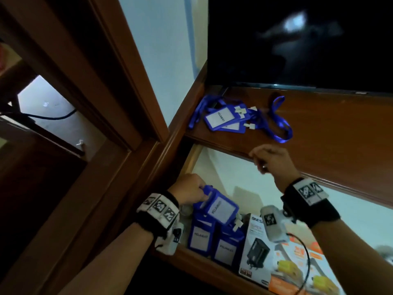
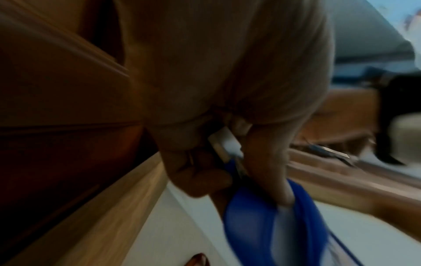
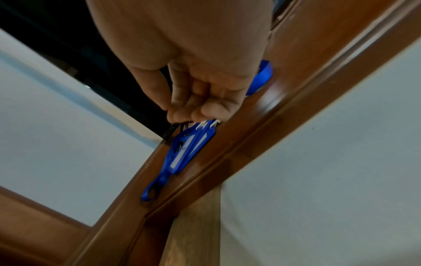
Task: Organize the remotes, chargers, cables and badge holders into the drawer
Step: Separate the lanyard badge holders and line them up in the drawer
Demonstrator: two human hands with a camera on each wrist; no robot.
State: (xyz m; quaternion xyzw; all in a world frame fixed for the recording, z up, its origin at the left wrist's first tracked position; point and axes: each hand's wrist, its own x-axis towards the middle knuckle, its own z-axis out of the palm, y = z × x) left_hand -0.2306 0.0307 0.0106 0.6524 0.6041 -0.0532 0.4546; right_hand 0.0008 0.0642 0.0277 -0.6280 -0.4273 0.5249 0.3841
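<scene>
My left hand (image 1: pixel 203 193) (image 2: pixel 243 192) pinches a blue badge holder (image 1: pixel 221 208) (image 2: pixel 262 225) by its clip end, just above the open drawer (image 1: pixel 202 265). Two more blue badge holders (image 1: pixel 201 236) lie side by side in the drawer's near left corner. Beside them are a white charger box (image 1: pixel 255 248) and orange packs (image 1: pixel 293 269). A pile of blue badge holders (image 1: pixel 223 119) (image 3: pixel 184 153) with lanyards (image 1: pixel 280 124) lies on the cabinet top. My right hand (image 1: pixel 261 160) (image 3: pixel 182 111) hovers at the cabinet's front edge near that pile, with curled fingers that hold nothing.
A dark TV screen (image 1: pixel 297 39) stands on the brown cabinet top (image 1: pixel 329 128) behind the pile. A wooden door frame (image 1: pixel 106 81) rises at the left. A black cable (image 1: pixel 306 258) hangs from my right wrist over the drawer. The drawer's white bottom (image 1: pixel 244 177) shows at the back.
</scene>
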